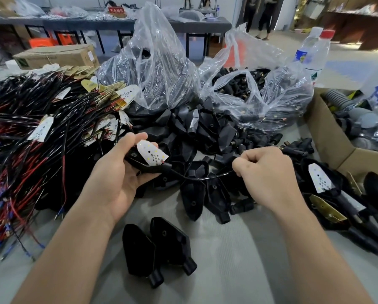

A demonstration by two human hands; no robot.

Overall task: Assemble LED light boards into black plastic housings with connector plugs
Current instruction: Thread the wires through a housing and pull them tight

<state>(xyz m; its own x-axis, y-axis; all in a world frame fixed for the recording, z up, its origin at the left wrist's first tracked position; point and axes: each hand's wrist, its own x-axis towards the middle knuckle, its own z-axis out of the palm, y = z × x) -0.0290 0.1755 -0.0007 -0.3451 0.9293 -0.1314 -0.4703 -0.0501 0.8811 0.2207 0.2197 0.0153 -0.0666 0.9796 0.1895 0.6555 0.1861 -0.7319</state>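
My left hand clamped the black tapered plastic housing, centre frame, white dotted LED board tilted on it. At 3 o'clock my right hand pinched its thin black lead. Threading step, I judged; next: pull slack thru, seat board.

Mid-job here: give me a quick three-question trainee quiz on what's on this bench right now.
1. True or false: the left hand holds a black plastic housing with a white LED board on it.
2. What does the right hand pinch? A) a red wire B) the thin black cable C) a clear plastic bag
3. Fill in: ___ loose black housings lie side by side nearest the camera, on the grey table.
Key: 1 true; 2 B; 3 two.
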